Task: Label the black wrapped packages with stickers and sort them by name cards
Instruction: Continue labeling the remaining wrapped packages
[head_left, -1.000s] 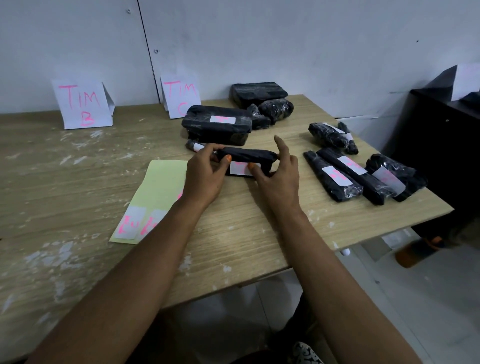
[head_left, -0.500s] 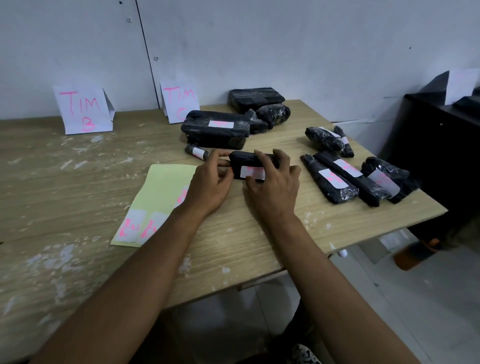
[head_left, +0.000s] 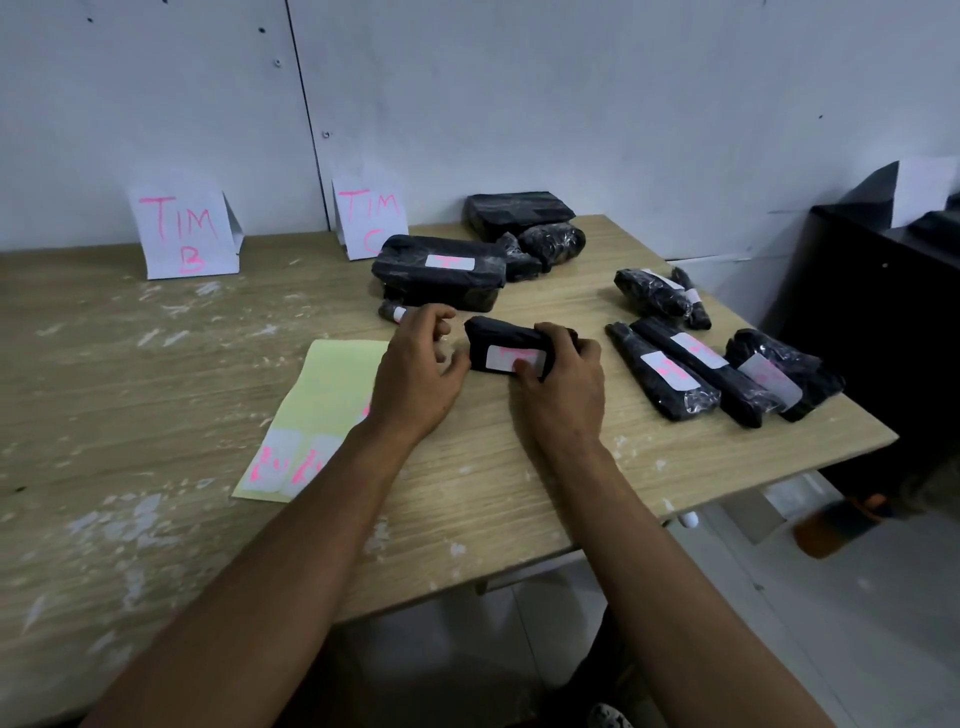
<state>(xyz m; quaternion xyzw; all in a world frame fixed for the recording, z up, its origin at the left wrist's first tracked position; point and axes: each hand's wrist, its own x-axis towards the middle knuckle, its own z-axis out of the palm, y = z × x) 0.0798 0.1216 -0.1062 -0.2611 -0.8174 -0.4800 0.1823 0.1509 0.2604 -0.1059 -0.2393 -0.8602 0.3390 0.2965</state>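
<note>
Head camera looks down, close over table (head_left: 156, 415)

On the surface (head_left: 156, 395), two name cards stand at the back against the wall: TIM B card (head_left: 182, 234) left, TIM C card (head_left: 370, 217) right. Packages cluster just right of the TIM C card; another group lies at the far right edge. The sticker sheet (head_left: 322, 410) lies left of the centre package (head_left: 506, 348), between both hands

pink sticker writing (head_left: 516, 357) blurred (unreadable), sticker sheet (head_left: 332, 395) partly hidden
</note>
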